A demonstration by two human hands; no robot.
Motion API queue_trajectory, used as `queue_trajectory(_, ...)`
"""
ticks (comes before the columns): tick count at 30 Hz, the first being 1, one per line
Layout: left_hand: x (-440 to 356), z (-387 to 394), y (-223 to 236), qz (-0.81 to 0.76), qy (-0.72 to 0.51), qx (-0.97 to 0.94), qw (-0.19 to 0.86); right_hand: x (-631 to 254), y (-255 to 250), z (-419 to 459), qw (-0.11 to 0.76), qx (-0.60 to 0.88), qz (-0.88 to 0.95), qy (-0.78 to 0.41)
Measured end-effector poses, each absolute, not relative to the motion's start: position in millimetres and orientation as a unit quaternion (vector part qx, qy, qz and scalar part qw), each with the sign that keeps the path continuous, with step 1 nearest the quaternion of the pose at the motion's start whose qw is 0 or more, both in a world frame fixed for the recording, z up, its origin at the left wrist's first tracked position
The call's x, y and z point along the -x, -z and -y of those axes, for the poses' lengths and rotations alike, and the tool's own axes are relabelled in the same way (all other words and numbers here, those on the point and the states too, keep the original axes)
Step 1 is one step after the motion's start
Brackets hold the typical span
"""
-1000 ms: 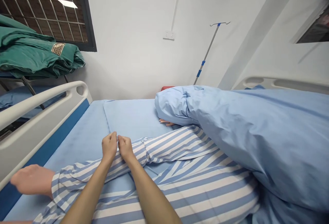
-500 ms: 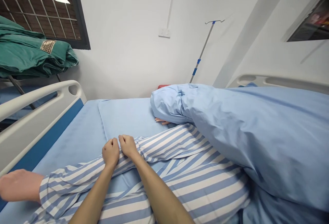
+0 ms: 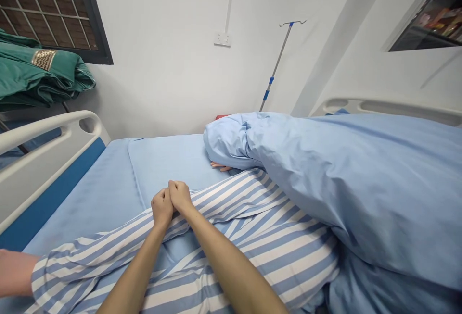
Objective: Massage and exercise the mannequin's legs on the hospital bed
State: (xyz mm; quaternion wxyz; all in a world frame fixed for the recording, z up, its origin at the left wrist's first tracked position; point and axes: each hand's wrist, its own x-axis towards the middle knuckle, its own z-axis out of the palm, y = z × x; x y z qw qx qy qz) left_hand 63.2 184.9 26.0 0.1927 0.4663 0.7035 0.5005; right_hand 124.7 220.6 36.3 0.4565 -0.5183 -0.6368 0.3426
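Observation:
Both my hands are closed in fists at the knee area of a blue-and-white striped trouser leg (image 3: 111, 244), on a body lying on the bed. My left hand (image 3: 162, 206) presses against my right hand (image 3: 179, 195), which sits slightly farther up the leg. Their fingers are curled away from view, and the fists appear to clasp the striped cloth. Right of them, the stripes run fairly smooth toward the hip. At the left edge, a smooth pink foot or ankle (image 3: 16, 273) sticks out of the cuff. The other striped leg (image 3: 277, 261) lies nearer, beneath my forearms.
A bunched light-blue quilt (image 3: 342, 174) covers the upper body, with pink fingers (image 3: 221, 166) showing under its edge. Light-blue sheet (image 3: 169, 155) lies beyond my hands. The bed's end board (image 3: 50, 141) rises at left; an IV pole (image 3: 276, 69) stands by the wall.
My fists have come together and shifted right along the trouser leg. Creases beside my right hand have smoothed out. The whole view has turned slightly right.

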Motion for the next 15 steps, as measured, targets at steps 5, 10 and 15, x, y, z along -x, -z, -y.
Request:
queue_trajectory(5, -67.9, -187.0, -26.4, -0.731, -0.426, -0.511, 0.153, -153.2, -39.5, -217.2, 0.429, 0.495, 0.708, -0.264)
queue_trajectory(10, -92.2, -201.0, -34.9, -0.710, -0.471, -0.477, 0.217, -162.3, -29.6, -224.9, 0.523, 0.463, 0.621, -0.356)
queue_trajectory(15, -116.6, -210.0, -31.2, -0.686, -0.507, -0.488, 0.186, -168.6, -28.9, -240.6, 0.576, 0.433, 0.501, -0.480)
